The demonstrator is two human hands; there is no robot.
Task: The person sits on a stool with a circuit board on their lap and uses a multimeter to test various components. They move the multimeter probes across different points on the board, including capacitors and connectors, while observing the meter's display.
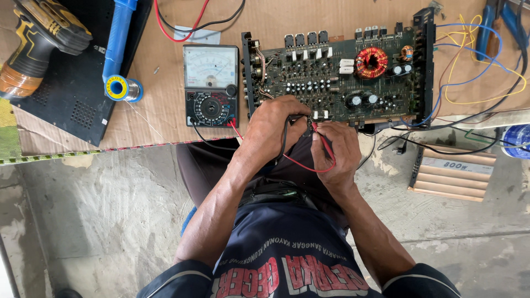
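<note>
Cardboard-covered bench top (pixel 165 118) carries a green amplifier circuit board (pixel 337 74) with a copper toroid coil (pixel 371 62), lying just beyond the fingertips and touching them at its near edge. Analog multimeter (pixel 211 85) sits just left of the left fingers, a solder spool (pixel 122 88) and cordless drill (pixel 38 44) farther left. Left hand (pixel 273 129) is closed around the black probe (pixel 287 132); right hand (pixel 337 152) pinches the red probe (pixel 323 140), both tips at the board's near edge.
</note>
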